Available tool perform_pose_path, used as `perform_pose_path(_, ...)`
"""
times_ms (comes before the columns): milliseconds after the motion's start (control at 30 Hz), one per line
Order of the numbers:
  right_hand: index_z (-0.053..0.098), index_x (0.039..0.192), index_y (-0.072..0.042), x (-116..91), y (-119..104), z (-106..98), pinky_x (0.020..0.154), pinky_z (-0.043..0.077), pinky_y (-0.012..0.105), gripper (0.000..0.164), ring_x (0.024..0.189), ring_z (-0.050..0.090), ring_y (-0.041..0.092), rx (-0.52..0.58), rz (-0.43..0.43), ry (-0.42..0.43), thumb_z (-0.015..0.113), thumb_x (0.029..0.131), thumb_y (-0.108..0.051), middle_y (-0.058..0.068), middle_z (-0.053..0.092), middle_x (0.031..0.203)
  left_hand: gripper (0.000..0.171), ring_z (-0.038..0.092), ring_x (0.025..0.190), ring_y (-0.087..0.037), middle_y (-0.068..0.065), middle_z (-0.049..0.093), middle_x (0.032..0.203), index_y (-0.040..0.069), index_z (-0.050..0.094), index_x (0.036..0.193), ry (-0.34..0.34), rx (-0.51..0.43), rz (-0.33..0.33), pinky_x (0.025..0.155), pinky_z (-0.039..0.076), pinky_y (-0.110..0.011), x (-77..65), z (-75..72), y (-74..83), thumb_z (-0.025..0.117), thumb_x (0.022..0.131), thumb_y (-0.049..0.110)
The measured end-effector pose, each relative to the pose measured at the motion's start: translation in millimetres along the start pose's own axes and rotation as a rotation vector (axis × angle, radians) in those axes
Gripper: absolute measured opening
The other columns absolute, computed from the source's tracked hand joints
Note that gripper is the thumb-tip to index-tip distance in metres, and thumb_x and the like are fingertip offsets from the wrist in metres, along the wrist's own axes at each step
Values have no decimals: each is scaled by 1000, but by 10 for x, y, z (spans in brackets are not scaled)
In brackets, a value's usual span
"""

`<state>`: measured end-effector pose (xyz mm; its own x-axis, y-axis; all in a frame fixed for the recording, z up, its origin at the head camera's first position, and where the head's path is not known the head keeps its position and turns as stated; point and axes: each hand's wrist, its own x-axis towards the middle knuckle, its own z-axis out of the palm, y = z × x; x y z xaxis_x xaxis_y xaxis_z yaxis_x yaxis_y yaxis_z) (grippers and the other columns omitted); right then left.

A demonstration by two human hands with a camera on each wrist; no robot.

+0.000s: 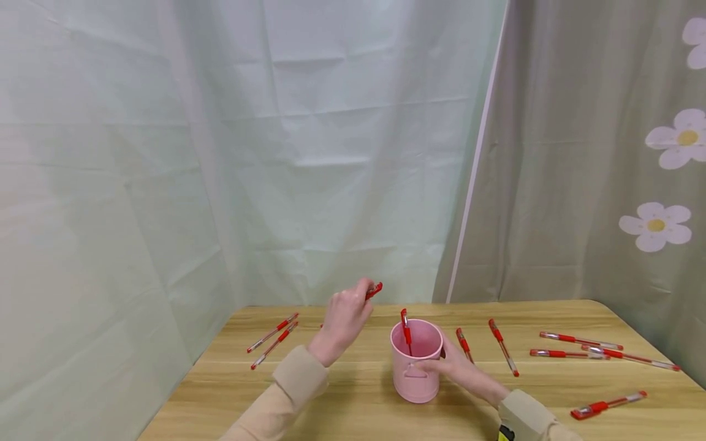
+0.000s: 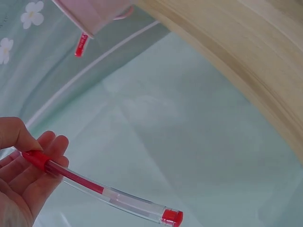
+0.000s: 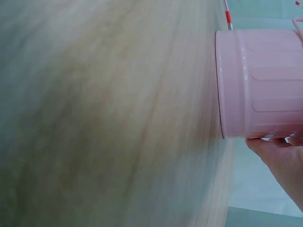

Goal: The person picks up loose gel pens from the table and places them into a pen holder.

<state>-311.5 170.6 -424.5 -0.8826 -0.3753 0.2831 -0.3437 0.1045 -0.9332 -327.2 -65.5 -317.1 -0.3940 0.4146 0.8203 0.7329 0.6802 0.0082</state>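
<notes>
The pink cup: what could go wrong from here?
The left grip pinches a red pen; if it goes into the pink cup, it might catch on the other pen inside. Only the right grip holds the cup, so a knock could perhaps tilt it.

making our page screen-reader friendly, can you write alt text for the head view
A person's left hand holds a red pen above a wooden table, while the right hand grips a pink cup with another pen inside. Loose red pens lie to both sides, with curtains behind.
</notes>
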Motion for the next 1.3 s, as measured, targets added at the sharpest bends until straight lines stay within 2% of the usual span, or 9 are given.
perform_pose_path(367,29,133,-5,-3,-3,10,89,36,38,67,114,38,30,4,13,-8,68,80,-15,15,41,125,25,55,50,-14,-6,64,73,3,55,90,35,-39,42,46,46,-26,50,-38,146,60,69,-11)
perform_pose_path(500,29,134,-6,-3,-5,16,90,35,39,66,114,38,30,-2,28,-13,67,81,-16,14,41,125,24,55,50,-13,-7,64,75,3,55,90,27,-60,52,47,47,-24,52,-50,191,61,71,-10)
perform_pose_path(667,27,135,-5,-4,-9,13,90,35,39,68,115,37,30,-8,46,-3,67,81,-17,15,40,126,25,59,56,-14,-8,65,81,2,56,93,13,-109,43,53,49,-23,77,-62,245,61,72,-10)
perform_pose_path(900,28,135,-7,-8,4,-4,90,34,40,67,116,36,30,-7,40,-10,67,81,-16,14,40,126,28,62,65,-16,-9,65,83,1,54,94,32,-198,65,58,49,-23,126,-66,315,60,70,-13)
perform_pose_path(1133,29,134,-7,-8,20,-2,89,34,41,66,114,37,30,-8,26,-14,67,81,-17,14,41,125,28,63,74,-17,-10,65,87,0,53,97,46,-298,30,67,49,-21,158,-45,361,60,73,-14)
perform_pose_path(1300,30,134,-8,-2,27,-4,90,33,41,65,114,37,30,-7,21,-15,67,81,-16,14,42,125,29,63,77,-16,-9,65,86,-1,53,99,60,-370,1,68,47,-18,187,-31,383,60,74,-15)
